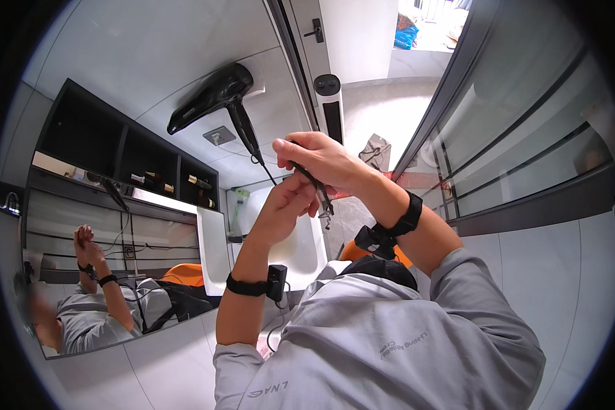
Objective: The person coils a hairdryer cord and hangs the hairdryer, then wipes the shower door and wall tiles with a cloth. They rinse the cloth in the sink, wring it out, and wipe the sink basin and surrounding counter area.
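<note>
Both hands are raised close together above the white washbasin [316, 253]. My right hand [328, 162], the upper one, has its fingers curled round a thin dark strap-like thing [312, 179]. It slants down between the hands to a small twisted end [326, 220] that hangs free; its exact kind is not clear. Just below, my left hand [287, 205] is closed, with thumb and fingertips pinched against the same strap-like thing. Part of it is hidden by the fingers. Black bands with small boxes sit on both forearms.
A black hair dryer [215, 97] hangs on the left wall above a socket [218, 135]. Dark open shelves [126, 154] hold several small bottles over a mirror [157, 301]. A tower-shaped heater [330, 102] stands by the doorway. Glass panels [519, 130] run along the right.
</note>
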Available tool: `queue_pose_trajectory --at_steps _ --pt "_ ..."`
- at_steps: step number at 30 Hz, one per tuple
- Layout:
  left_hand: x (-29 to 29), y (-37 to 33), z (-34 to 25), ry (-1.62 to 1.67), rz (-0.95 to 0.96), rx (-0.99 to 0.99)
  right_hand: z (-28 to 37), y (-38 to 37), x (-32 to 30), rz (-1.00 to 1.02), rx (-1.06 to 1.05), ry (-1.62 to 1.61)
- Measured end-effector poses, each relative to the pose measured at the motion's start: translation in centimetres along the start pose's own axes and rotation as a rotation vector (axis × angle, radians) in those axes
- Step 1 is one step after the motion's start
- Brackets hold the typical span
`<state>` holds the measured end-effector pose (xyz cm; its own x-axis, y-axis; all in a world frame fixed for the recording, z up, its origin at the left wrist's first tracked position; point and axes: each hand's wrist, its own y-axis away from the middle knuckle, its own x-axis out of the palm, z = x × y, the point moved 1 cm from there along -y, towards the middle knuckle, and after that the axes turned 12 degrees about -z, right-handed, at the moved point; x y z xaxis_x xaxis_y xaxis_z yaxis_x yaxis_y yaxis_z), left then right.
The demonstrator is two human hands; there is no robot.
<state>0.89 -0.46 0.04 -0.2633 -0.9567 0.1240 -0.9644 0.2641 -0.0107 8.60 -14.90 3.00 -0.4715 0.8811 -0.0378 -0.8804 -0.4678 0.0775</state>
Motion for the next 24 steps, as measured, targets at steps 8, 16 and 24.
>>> queue_pose_trajectory --at_steps 8,16,24 --pt "0.2 0.1 0.2 -0.082 -0.276 -0.03 -1.0 0.4 -1.1 -0.068 0.084 -0.27" --pt "0.7 0.2 1.6 -0.048 -0.211 0.024 -2.2 0.2 -0.2 0.066 0.061 -0.25" --pt "-0.4 0.5 -0.2 0.045 -0.487 0.036 -5.2 4.5 0.0 0.361 0.047 -0.248"
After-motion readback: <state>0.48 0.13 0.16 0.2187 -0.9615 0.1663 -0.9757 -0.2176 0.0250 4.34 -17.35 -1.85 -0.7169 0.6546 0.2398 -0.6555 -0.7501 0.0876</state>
